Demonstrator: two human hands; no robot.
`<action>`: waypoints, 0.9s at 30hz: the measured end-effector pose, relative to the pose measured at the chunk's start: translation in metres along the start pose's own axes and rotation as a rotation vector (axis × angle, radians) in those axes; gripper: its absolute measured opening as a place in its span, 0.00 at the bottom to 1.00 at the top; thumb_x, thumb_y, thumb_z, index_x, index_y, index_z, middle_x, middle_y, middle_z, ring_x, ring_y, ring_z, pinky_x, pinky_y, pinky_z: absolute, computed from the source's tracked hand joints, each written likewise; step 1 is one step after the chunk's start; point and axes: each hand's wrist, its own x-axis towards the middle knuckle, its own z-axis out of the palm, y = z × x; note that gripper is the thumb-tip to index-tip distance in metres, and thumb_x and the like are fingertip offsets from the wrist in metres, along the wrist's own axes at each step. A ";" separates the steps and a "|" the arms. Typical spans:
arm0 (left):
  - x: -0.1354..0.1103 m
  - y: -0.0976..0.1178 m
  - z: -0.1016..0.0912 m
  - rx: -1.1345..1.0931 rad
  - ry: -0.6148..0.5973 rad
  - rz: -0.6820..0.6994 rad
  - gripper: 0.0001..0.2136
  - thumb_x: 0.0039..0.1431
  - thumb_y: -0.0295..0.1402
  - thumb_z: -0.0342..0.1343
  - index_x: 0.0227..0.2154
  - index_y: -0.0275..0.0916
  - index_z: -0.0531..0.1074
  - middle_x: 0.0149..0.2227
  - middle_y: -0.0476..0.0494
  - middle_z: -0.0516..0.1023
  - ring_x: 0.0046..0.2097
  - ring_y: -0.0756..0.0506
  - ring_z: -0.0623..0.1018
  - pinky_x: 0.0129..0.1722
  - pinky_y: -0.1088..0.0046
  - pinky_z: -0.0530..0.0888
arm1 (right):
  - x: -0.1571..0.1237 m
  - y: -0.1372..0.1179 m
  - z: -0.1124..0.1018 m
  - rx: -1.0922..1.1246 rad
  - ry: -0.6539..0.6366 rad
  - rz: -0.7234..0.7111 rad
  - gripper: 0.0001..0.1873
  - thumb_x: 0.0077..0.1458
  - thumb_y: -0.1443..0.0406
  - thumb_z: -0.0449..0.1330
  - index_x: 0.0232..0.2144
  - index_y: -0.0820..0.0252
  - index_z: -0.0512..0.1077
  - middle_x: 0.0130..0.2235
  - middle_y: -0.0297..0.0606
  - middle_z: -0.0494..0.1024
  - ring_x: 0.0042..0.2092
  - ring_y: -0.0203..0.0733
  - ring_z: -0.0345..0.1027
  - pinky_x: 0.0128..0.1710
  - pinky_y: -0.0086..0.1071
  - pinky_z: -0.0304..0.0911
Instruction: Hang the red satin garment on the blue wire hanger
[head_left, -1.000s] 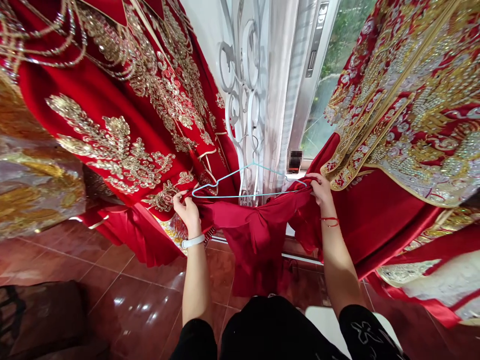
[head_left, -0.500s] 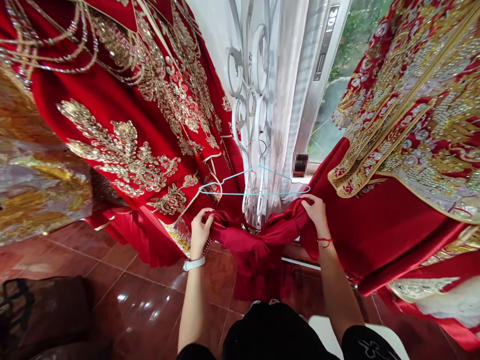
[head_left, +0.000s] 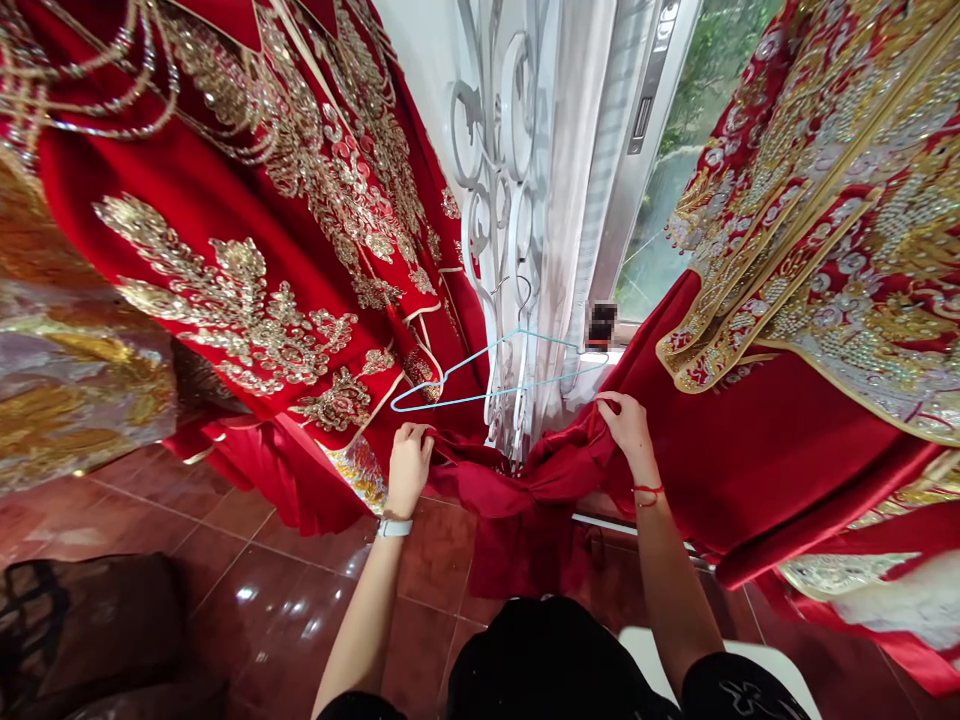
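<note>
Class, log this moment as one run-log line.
left hand: holds plain red satin cloth | right hand: holds same cloth | pale blue wire hanger: hangs above cloth

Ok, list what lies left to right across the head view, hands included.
From the left: gold fabric → left gown → left hand → red cloth → right hand → right gown.
</note>
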 end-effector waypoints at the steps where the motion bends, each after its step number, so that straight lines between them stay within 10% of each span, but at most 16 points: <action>1: 0.001 -0.004 0.003 -0.093 0.003 -0.053 0.12 0.58 0.30 0.51 0.41 0.37 0.77 0.38 0.38 0.79 0.38 0.42 0.78 0.43 0.63 0.75 | -0.001 -0.003 0.000 0.000 0.006 0.000 0.15 0.52 0.61 0.54 0.32 0.57 0.81 0.37 0.45 0.84 0.40 0.51 0.77 0.47 0.43 0.69; 13: -0.007 -0.021 0.011 -0.909 -0.473 -0.499 0.17 0.44 0.36 0.66 0.39 0.35 0.81 0.30 0.44 0.83 0.29 0.48 0.79 0.33 0.72 0.74 | -0.002 -0.013 0.005 0.009 0.059 0.024 0.14 0.52 0.61 0.56 0.33 0.57 0.81 0.37 0.45 0.83 0.39 0.50 0.75 0.46 0.43 0.69; 19: -0.014 -0.023 0.027 -0.984 -0.329 -0.500 0.23 0.34 0.29 0.68 0.39 0.34 0.79 0.34 0.41 0.85 0.31 0.44 0.81 0.33 0.69 0.77 | -0.006 -0.018 0.000 0.046 0.060 0.025 0.14 0.52 0.61 0.56 0.32 0.57 0.81 0.36 0.44 0.83 0.39 0.50 0.75 0.46 0.43 0.69; 27: -0.018 -0.020 0.049 -0.770 -0.038 -0.255 0.12 0.45 0.39 0.66 0.30 0.36 0.79 0.33 0.39 0.85 0.35 0.41 0.83 0.37 0.65 0.79 | -0.009 -0.021 -0.003 0.046 0.051 0.014 0.16 0.51 0.61 0.55 0.33 0.60 0.81 0.34 0.46 0.82 0.36 0.49 0.73 0.43 0.41 0.67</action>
